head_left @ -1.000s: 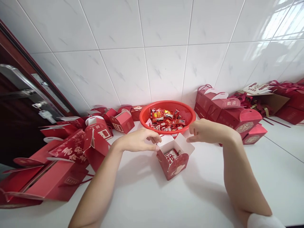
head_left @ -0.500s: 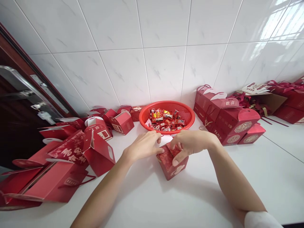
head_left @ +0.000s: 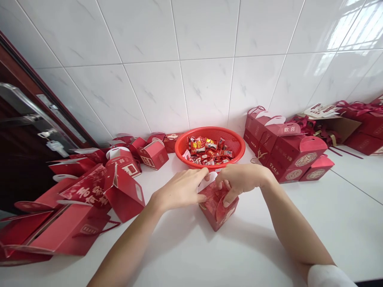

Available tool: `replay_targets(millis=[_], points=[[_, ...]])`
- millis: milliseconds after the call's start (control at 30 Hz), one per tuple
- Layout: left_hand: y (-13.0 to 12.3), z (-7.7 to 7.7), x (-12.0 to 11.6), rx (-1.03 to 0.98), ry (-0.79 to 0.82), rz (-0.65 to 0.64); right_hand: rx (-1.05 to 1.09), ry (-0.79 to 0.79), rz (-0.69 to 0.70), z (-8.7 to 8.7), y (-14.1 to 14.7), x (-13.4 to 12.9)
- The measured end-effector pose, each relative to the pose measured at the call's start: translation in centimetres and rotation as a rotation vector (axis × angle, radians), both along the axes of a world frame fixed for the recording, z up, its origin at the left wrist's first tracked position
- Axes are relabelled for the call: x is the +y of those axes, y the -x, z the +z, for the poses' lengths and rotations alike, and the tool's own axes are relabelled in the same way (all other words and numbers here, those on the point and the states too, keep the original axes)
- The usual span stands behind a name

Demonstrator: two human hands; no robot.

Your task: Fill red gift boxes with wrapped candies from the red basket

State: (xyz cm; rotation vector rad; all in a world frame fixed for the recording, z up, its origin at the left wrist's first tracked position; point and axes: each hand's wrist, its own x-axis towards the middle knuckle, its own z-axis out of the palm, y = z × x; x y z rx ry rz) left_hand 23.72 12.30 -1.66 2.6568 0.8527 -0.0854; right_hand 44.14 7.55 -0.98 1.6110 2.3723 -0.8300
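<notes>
A small red gift box [head_left: 216, 213] stands on the white table in front of me, its top flaps partly folded up. My right hand [head_left: 239, 181] bends over its right side, thumb and fingers pinching a rounded flap. On the left, my left hand [head_left: 182, 189] has its thumb against the box's left edge and its fingers curled near a pale flap at the back. Just behind the box is a red plastic basket [head_left: 181, 153] with several wrapped candies [head_left: 206, 149] in it.
Several red gift boxes [head_left: 66, 231] crowd the left of the table, beside a dark door [head_left: 18, 131] with keys. Stacked boxes [head_left: 281, 155] stand at the right, and an open carton [head_left: 347, 125] with ribbons lies beyond. A tiled wall [head_left: 206, 91] runs behind.
The box has shifted slightly towards me. My left hand has moved a little nearer and lower, and a rounded flap now shows under my right thumb.
</notes>
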Motion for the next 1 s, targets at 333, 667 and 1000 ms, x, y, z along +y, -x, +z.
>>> replay_targets(millis=[333,667,1000], points=[[-0.8,-0.6,-1.0,0.004,0.107,-0.118,-0.152,-0.054,-0.199,-0.9,0.3,0.6],[-1.1,-1.8,-0.2,0.031,0.264,-0.061,0.181,0.159,-0.114,-1.0,-0.9,1.7],[0.5,-1.5,3.2,0.124,0.312,-0.034,0.339,0.354,-0.136,-2.4,-0.5,3.1]])
